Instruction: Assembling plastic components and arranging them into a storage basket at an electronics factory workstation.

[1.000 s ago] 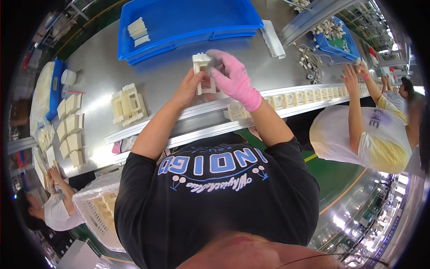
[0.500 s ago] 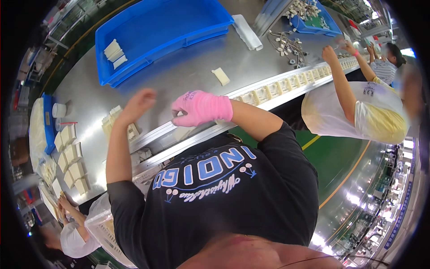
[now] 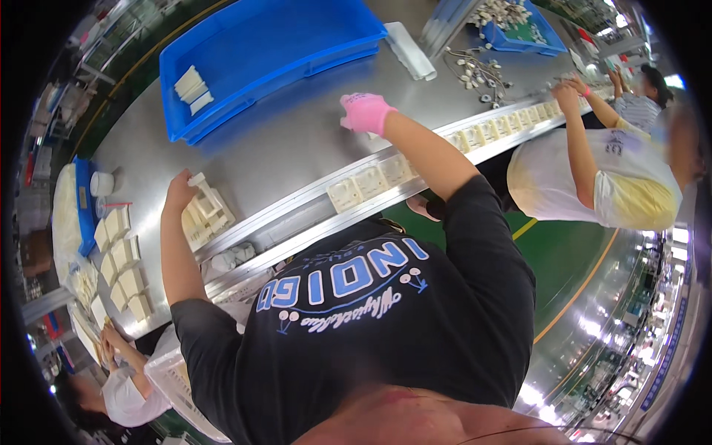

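My bare left hand is closed on the edge of a cream plastic housing, raised at one end over a small pile of similar housings on the bench. My right hand, in a pink glove, reaches out over the bench beyond the rail. Its fingers curl down over a cream flat piece, of which only a sliver shows below the glove. Between my body and the bench runs a metal-edged channel, where a row of cream housings sits.
A large blue tray holding a few cream pieces stands at the back. Rows of cream parts lie at the left. Cables with connectors lie at the right by a blue bin. Co-workers sit along the line on both sides.
My left hand has moved left and down to the pile and taken hold of a housing. My right hand has moved away from the channel, up and right, over the loose cream piece.
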`<action>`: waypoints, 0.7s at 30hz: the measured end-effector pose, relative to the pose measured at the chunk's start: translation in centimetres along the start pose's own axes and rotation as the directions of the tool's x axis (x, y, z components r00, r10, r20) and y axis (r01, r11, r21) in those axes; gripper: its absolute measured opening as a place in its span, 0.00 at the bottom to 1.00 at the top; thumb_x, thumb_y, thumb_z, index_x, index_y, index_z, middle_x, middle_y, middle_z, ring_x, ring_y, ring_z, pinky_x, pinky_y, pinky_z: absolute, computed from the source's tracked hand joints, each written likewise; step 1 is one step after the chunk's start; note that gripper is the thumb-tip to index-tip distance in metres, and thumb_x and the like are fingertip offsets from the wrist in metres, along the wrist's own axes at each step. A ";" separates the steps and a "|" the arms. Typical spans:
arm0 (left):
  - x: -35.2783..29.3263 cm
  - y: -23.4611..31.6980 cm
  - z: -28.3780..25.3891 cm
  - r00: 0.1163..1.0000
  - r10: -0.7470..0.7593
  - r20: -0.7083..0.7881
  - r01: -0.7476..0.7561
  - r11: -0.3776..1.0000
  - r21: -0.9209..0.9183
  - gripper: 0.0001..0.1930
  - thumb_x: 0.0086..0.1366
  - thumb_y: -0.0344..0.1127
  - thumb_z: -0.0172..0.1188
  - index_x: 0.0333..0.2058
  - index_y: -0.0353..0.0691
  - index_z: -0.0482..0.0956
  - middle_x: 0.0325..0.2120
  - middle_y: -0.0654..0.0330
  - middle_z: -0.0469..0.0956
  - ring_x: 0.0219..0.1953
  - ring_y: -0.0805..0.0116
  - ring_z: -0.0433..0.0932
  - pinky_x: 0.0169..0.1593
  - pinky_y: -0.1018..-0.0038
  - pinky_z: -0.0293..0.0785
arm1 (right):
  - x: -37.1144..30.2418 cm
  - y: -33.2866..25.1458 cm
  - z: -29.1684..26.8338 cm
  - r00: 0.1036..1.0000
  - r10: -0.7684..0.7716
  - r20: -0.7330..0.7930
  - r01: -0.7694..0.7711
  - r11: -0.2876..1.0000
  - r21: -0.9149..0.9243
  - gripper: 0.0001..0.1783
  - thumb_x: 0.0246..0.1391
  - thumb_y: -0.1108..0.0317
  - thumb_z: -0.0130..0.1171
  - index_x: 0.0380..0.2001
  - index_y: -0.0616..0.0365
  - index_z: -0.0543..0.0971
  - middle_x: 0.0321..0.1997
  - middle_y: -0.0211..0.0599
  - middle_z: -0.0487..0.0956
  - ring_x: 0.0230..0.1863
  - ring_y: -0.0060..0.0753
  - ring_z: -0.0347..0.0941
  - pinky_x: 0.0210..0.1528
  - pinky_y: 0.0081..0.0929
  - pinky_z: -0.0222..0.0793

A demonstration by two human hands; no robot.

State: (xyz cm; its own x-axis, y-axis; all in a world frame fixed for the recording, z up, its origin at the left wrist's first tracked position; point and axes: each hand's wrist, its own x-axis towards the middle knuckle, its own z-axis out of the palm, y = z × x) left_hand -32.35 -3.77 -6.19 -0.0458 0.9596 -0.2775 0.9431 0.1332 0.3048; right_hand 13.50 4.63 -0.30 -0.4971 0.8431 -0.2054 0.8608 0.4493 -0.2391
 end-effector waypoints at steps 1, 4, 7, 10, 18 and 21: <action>0.3 0.7 -0.5 0.995 0.044 -0.095 -0.047 0.999 -0.027 0.16 0.44 0.29 0.56 0.36 0.35 0.70 0.32 0.48 0.73 0.39 0.53 0.72 0.41 0.67 0.66 | 1.1 2.3 1.6 0.995 0.073 0.066 -0.069 0.996 -0.065 0.22 0.43 0.53 0.48 0.33 0.63 0.70 0.37 0.49 0.74 0.41 0.46 0.70 0.43 0.35 0.65; -0.9 4.2 -2.8 0.955 0.034 -0.296 -0.110 0.963 -0.244 0.18 0.47 0.26 0.52 0.41 0.37 0.70 0.34 0.54 0.73 0.38 0.61 0.72 0.42 0.70 0.66 | 1.5 3.4 3.0 0.956 0.188 0.227 -0.157 0.976 -0.148 0.25 0.40 0.58 0.52 0.38 0.68 0.69 0.34 0.52 0.75 0.40 0.47 0.72 0.41 0.37 0.66; -0.7 5.9 -3.0 0.881 0.050 -0.471 -0.369 0.697 -0.615 0.21 0.48 0.25 0.48 0.45 0.41 0.69 0.35 0.59 0.73 0.34 0.68 0.72 0.40 0.75 0.67 | 2.5 3.0 5.7 0.945 0.235 0.226 -0.225 0.972 -0.071 0.22 0.38 0.63 0.54 0.39 0.65 0.70 0.36 0.48 0.75 0.41 0.46 0.72 0.41 0.35 0.67; -2.6 13.8 -4.6 0.900 -0.035 -0.434 -0.367 0.477 -0.799 0.21 0.50 0.25 0.48 0.46 0.40 0.68 0.37 0.60 0.71 0.35 0.71 0.72 0.41 0.78 0.67 | 2.0 2.3 4.9 0.960 0.186 0.211 -0.174 0.982 -0.074 0.17 0.38 0.66 0.53 0.34 0.61 0.74 0.37 0.46 0.76 0.42 0.45 0.71 0.40 0.34 0.68; -1.6 20.1 1.1 0.997 -0.050 0.053 0.058 0.093 -0.994 0.12 0.58 0.42 0.48 0.35 0.41 0.70 0.28 0.63 0.70 0.30 0.72 0.69 0.32 0.74 0.68 | -0.2 -2.7 -1.1 0.983 -0.180 -0.025 0.167 0.844 0.510 0.14 0.44 0.60 0.50 0.26 0.61 0.74 0.22 0.38 0.74 0.25 0.31 0.71 0.25 0.29 0.66; -0.3 21.1 4.9 0.995 0.023 -0.101 -0.103 0.325 -0.940 0.13 0.58 0.43 0.46 0.36 0.42 0.67 0.29 0.62 0.69 0.29 0.73 0.68 0.30 0.72 0.67 | -3.9 -5.9 -4.8 0.972 -0.191 0.135 -0.013 0.533 0.846 0.17 0.46 0.55 0.51 0.25 0.61 0.73 0.17 0.31 0.70 0.18 0.21 0.68 0.19 0.19 0.62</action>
State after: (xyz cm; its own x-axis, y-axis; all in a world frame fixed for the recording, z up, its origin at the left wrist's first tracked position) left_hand -10.78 -2.51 -4.12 -0.0575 0.9826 -0.1769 0.0020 0.1773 0.9842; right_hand 10.91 0.13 6.43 -0.6625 0.6939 -0.2823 0.3730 -0.0212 -0.9276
